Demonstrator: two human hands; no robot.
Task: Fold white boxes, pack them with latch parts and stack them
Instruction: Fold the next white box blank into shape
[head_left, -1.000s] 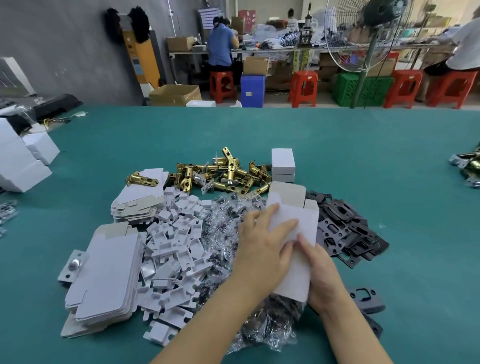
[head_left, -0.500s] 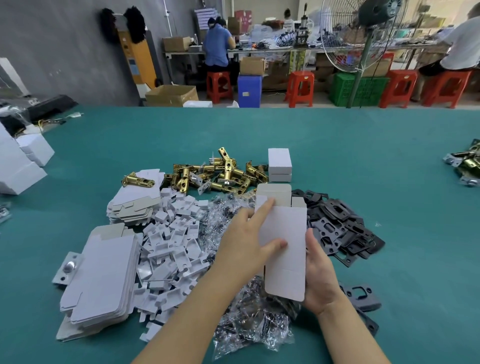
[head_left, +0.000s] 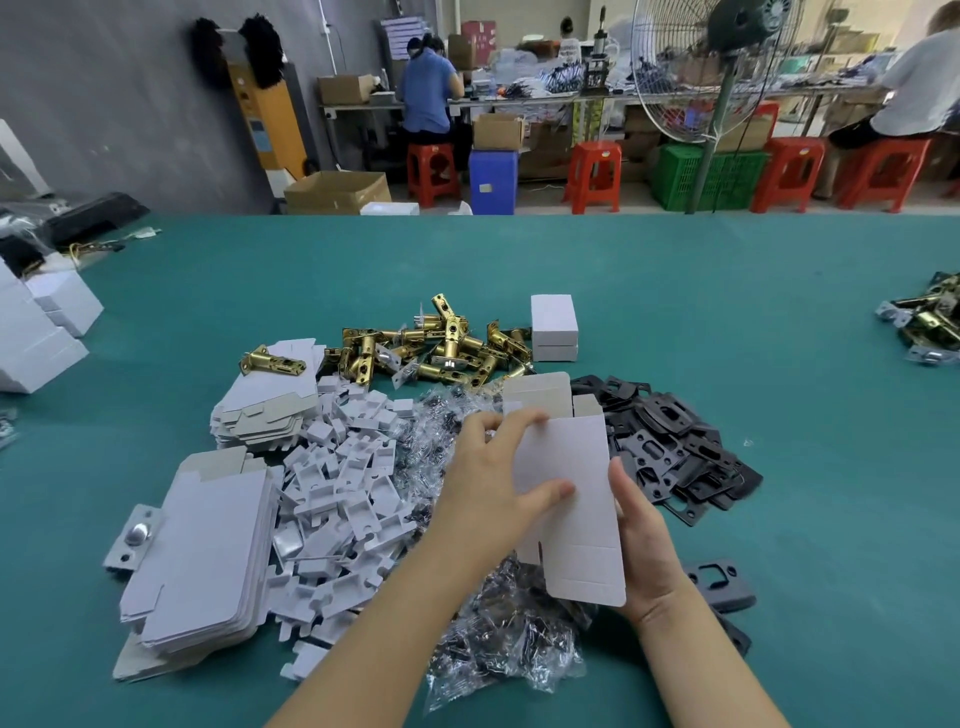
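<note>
- The left hand grips the box blank along its left edge, thumb pressed on the white face, fingers curled over the top-left corner.
- The right hand holds the blank's right edge from behind; its thumb shows beside the card, but its other fingers are hidden, so how far they wrap round I cannot tell.
- The blank is held above the screw bags, unfolded or nearly so, with grey flaps sticking up at the far end (the near flap's crease lines are visible).
- Judged step: opening the blank into a sleeve, before any parts go in.
- Risk: squeezing off the score lines could crease a panel, giving a box that stands crooked and stacks badly on the finished boxes.
- Risk: the bags below are slick and heaped; if the blank is pressed down on them for support it may slide or bend.
- Risk: the latches, black plates and white inserts lie in touching piles, so a blind reach could drag extra pieces along or knock the stacked blanks.
- Risk: tucking the end flaps in the wrong order could leave the bottom weak, and heavy brass parts might push through.
</note>
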